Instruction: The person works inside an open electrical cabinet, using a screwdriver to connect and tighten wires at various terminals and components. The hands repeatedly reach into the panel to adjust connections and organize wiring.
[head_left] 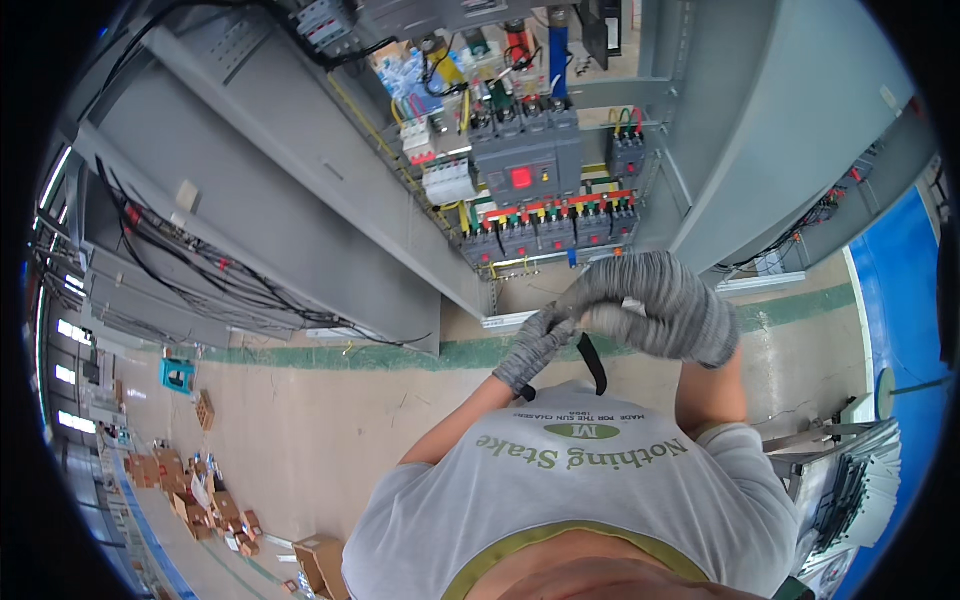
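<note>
Both of my hands wear grey knitted gloves and meet in front of my chest. My left hand point(540, 348) is closed, its fingertips pinched together beside those of the right. Bent over from the other side, my right hand point(660, 308) has its fingers curled in toward the same spot and is slightly blurred. Whatever lies between the fingertips is too small and hidden to name. A black strap point(594, 364) hangs just below the hands, against my light grey shirt. Ahead is an open grey electrical cabinet with a large circuit breaker point(527, 155) above a row of smaller breakers point(556, 235).
Grey cabinet doors stand open at left point(270, 200) and right point(745, 150), with black cables point(200, 250) along the left one. Cardboard boxes point(205, 500) and a turquoise stool point(177, 376) are on the floor at left. Stacked metal parts point(850, 490) lie at lower right.
</note>
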